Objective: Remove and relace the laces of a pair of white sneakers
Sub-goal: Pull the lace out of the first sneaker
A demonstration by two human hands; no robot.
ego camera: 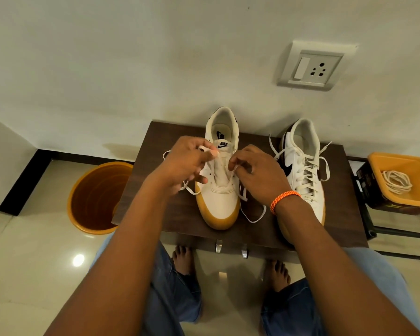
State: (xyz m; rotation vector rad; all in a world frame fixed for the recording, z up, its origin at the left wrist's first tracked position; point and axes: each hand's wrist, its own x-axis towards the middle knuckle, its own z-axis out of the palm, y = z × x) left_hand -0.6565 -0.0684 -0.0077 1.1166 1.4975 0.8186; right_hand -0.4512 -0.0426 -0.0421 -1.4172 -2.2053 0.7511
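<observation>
Your left hand (187, 161) and right hand (255, 173) each pinch the lace (252, 218) over the sneaker (218, 202).

right sneaker (301, 170): toe behind forearm | middle sneaker (220, 197): eyelets behind hands | orange tub (403, 180): cut by edge

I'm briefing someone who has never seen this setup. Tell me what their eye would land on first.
First, the two hands at the centre: the left hand and right hand each pinch a white lace over the sneaker on the dark wooden table. To its right stands the second sneaker, laced but untied. At the edges, an orange bucket sits on the floor at left and an orange tray holding a coiled lace at right.
</observation>
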